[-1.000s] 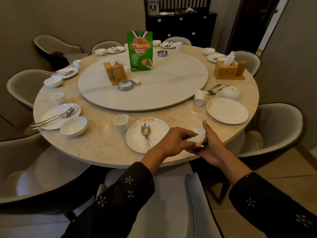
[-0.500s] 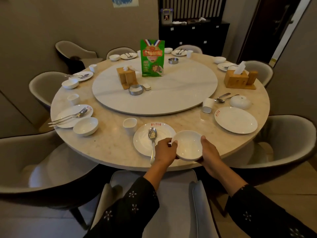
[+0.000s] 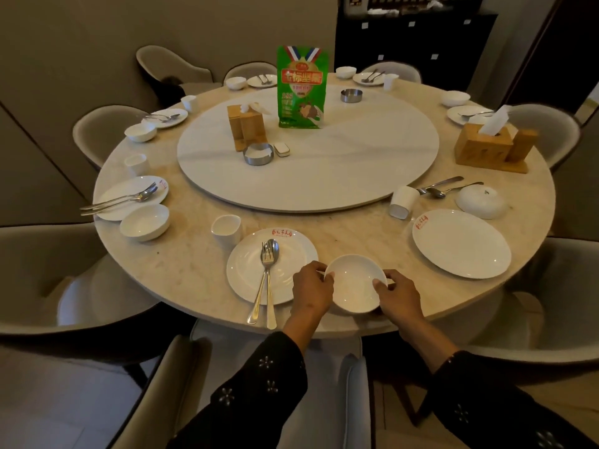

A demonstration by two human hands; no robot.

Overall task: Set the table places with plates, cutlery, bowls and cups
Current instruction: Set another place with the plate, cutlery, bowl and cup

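Observation:
A white bowl (image 3: 353,285) stands upright at the near edge of the round table (image 3: 194,264), just right of a white plate (image 3: 249,270). My left hand (image 3: 311,291) holds its left rim and my right hand (image 3: 397,294) its right rim. A fork and spoon (image 3: 267,277) lie on that plate, and a white cup (image 3: 227,230) stands behind it. To the right, an empty plate (image 3: 460,243) lies with an upturned bowl (image 3: 481,202), a tipped cup (image 3: 403,202) and cutlery (image 3: 444,187) behind it.
A lazy Susan (image 3: 324,170) carries a green bag (image 3: 301,87), a wooden holder (image 3: 244,126) and metal ashtrays. A wooden tissue box (image 3: 486,147) stands on the right. Further places are laid around the far rim. Grey chairs ring the table; one (image 3: 275,384) is right below me.
The bowl was turned from tilted in both hands to upright and brought down beside the plate. The view has come closer to the table.

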